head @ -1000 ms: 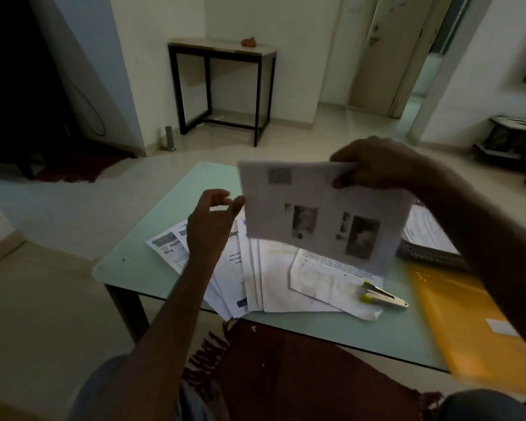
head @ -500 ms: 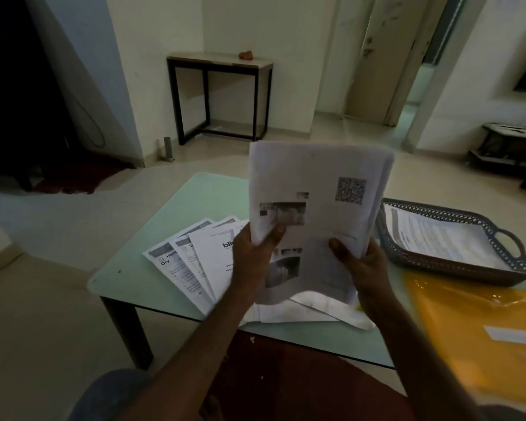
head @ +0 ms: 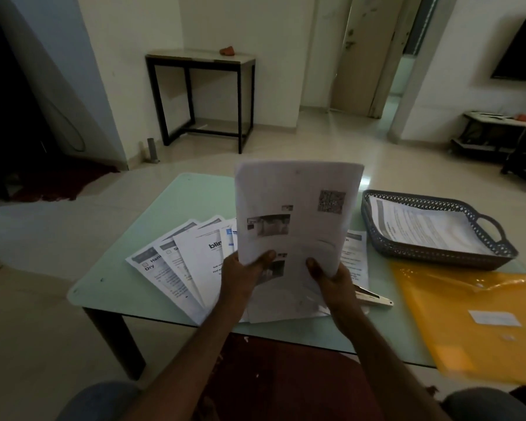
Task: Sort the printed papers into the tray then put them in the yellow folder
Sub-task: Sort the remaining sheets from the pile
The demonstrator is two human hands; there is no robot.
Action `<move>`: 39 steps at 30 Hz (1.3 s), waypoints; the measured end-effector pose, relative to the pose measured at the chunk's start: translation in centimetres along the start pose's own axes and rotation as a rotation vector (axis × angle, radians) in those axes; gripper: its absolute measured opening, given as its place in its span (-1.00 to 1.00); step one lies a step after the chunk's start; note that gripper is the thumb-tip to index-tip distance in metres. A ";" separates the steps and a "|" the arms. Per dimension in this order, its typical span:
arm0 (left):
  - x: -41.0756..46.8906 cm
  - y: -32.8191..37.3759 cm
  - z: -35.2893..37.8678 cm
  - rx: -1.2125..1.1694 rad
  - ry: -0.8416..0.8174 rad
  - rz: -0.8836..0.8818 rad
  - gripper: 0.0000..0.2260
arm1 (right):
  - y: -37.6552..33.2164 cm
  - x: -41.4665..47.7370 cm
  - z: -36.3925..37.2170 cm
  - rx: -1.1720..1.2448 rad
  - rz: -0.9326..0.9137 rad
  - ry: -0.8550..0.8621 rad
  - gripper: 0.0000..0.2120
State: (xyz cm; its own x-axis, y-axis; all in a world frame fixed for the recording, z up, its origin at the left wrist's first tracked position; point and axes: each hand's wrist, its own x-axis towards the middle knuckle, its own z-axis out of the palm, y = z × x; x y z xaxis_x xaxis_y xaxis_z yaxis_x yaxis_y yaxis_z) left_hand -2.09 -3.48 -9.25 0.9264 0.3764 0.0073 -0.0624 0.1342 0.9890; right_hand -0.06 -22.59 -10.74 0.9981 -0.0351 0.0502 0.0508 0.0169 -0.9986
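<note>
Held sheet point(head: 298, 214) looks light and floppy; left hand point(head: 243, 270) and right hand point(head: 331, 276) pinch its bottom edge, thumbs in front.

reaching forward with both forearms, bare. pinching lower edge of upright printed sheet point(head: 298, 205) with left hand point(head: 243, 273), thumb on front; gripping same edge with right hand point(head: 332, 276), thumb on front, hands apart.

A dimly lit home living room. A pale tiled floor point(head: 331, 141) runs under a low glass-topped coffee table point(head: 110, 287), with a dark red rug point(head: 286, 384) near it. A black-legged console table point(head: 199, 56) stands against the far wall beside an open wooden door point(head: 362, 56). 1 flat television point(head: 523, 47) hangs on the right wall above a low stand point(head: 498, 123).
</note>
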 end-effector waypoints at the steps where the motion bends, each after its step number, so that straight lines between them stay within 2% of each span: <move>1: -0.2 -0.6 0.0 0.017 -0.013 0.001 -0.70 | 0.5 -0.2 0.1 -0.012 0.029 0.009 -0.76; 5: -0.6 -1.7 -0.1 0.057 -0.029 0.000 -0.66 | 1.0 -0.4 -0.2 -0.081 0.077 0.021 -0.68; 9: -0.2 -1.6 -0.3 0.108 0.006 0.003 -0.67 | 0.8 0.2 -1.7 -0.149 0.079 -0.120 -0.53; 12: 0.4 -0.7 -0.6 0.226 0.073 0.030 -0.61 | -2.1 0.9 -3.5 -0.268 0.002 -0.234 -0.51; 16: 1.2 0.2 -0.9 0.288 0.128 0.071 -0.64 | -5.7 3.1 -7.7 -0.676 -0.044 -0.220 -0.44; 20: 1.3 0.7 -0.9 0.313 0.158 0.107 -0.66 | -4.0 3.3 -11.5 -1.320 0.067 -0.388 -0.26; 22: 1.1 1.0 -0.9 0.327 0.151 0.099 -0.65 | -2.7 3.1 -12.0 -1.477 0.133 -0.459 -0.24; 25: 1.0 1.1 -1.2 0.318 0.161 0.090 -0.69 | -2.1 3.2 -11.5 -1.533 0.062 -0.389 -0.46; 28: 1.0 1.2 -1.5 0.308 0.177 0.078 -0.73 | -2.6 3.3 -11.1 -1.517 0.004 -0.333 -0.59; 32: 1.3 1.5 -1.3 0.316 0.208 0.092 -0.67 | -4.3 2.1 -9.3 -1.073 -0.115 -0.209 -0.73; 34: 1.1 1.7 -1.2 0.320 0.217 0.129 -0.65 | -4.9 1.1 -7.5 -0.984 -0.163 -0.165 -0.73; 39: 0.2 2.3 -1.1 0.304 0.211 0.178 -0.65 | -4.8 0.0 -3.8 -0.967 -0.142 -0.166 -0.62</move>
State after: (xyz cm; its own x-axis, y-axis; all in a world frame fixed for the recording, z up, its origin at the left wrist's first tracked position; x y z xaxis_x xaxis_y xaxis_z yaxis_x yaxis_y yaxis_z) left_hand -2.47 -2.09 -7.09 0.8128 0.5532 0.1827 -0.0725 -0.2151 0.9739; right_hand -0.46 -26.47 -6.05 0.9808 0.1679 0.0989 0.1942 -0.8022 -0.5646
